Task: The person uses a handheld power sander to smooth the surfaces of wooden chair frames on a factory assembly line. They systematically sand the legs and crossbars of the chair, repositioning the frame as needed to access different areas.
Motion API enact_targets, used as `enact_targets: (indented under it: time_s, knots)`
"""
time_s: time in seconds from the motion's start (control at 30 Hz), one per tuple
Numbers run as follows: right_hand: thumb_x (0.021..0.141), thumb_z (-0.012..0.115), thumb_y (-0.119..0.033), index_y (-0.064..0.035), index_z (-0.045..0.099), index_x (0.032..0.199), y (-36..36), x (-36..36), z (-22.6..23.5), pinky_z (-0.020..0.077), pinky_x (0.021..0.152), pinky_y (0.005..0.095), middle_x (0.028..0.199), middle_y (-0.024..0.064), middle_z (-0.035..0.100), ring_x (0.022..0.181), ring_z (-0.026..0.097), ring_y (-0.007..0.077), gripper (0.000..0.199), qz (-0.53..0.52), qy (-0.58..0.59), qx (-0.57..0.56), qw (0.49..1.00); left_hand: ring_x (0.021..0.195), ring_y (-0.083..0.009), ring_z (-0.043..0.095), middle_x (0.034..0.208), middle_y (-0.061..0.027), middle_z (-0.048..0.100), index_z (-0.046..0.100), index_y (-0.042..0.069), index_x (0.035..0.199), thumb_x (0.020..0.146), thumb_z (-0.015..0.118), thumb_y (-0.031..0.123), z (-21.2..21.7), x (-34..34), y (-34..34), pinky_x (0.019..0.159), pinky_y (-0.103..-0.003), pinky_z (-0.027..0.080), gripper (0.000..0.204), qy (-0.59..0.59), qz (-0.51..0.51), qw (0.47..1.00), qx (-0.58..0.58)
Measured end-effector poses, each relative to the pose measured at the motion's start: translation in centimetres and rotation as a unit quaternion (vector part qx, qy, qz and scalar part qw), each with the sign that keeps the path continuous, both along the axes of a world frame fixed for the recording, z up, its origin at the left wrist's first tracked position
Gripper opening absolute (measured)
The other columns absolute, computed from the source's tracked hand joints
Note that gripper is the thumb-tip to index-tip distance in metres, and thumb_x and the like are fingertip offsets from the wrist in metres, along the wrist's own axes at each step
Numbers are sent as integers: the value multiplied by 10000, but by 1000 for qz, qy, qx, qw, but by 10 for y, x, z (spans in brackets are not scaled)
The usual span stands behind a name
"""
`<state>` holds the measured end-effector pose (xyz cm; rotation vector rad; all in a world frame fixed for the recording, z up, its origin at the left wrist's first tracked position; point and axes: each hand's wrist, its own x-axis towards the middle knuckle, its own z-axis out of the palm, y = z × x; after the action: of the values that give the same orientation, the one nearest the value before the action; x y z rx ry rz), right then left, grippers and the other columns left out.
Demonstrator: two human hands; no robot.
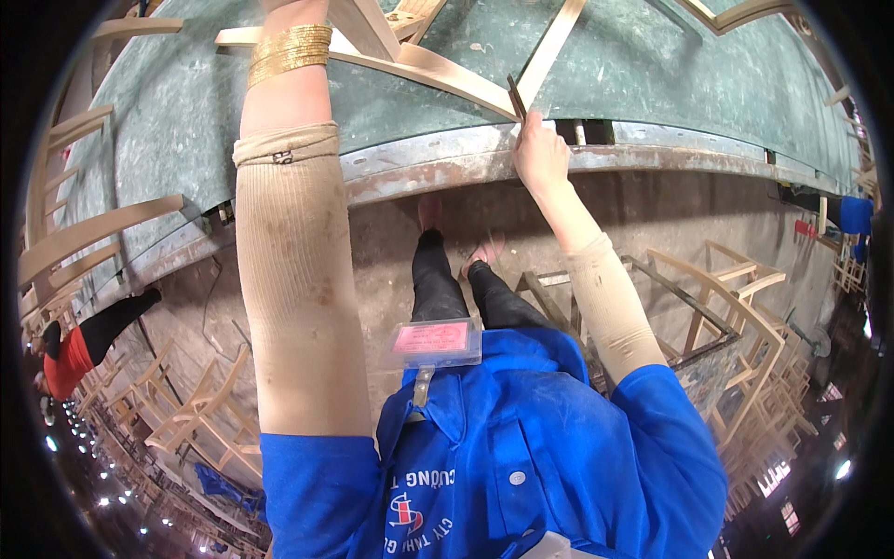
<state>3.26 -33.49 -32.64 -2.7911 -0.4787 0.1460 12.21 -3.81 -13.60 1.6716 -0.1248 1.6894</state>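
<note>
Blue shirt point(521, 438) up close, pale wood frame point(452, 82) on scuffed green bench point(652, 74).
Straight slats, V corner nr the worn metal edge point(438, 149), benchtop runs wide to the right. R hand point(542, 154) fisted round thin dark tool point(516, 97) at that corner; L hand point(296, 7) stretched fwd, mostly cropped, can't tell grip tbh.

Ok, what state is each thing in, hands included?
Right hand: closed on dark strip
Dark strip: held
Left hand: mostly cut off, can't tell
Two wooden bars: meeting in a V
Green table: scuffed
Badge: clipped to blue shirt
Beige sleeves: on, left one stained
Gold bracelets: worn
</note>
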Motion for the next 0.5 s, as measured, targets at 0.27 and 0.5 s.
enact_targets:
  time_s: [0.27,0.5]
  knots:
    - [859,510,-93,-19,479,905,-5,-1,-4,497,594,554,666,243,622,666,637,440,93,0,-11,13,1000,855,-146,529,968,-78,525,385,30,1122,878,653,57,-1,7,0,745,-292,494,363,-41,-77,996,-23]
    - [860,498,-82,-24,473,890,-7,1,-7,497,580,550,677,251,623,657,633,444,71,1,-28,21,999,913,-161,530,1050,-96,506,378,35,1124,895,605,11,1,-1,-6,859,-338,521,324,66,72,995,18]
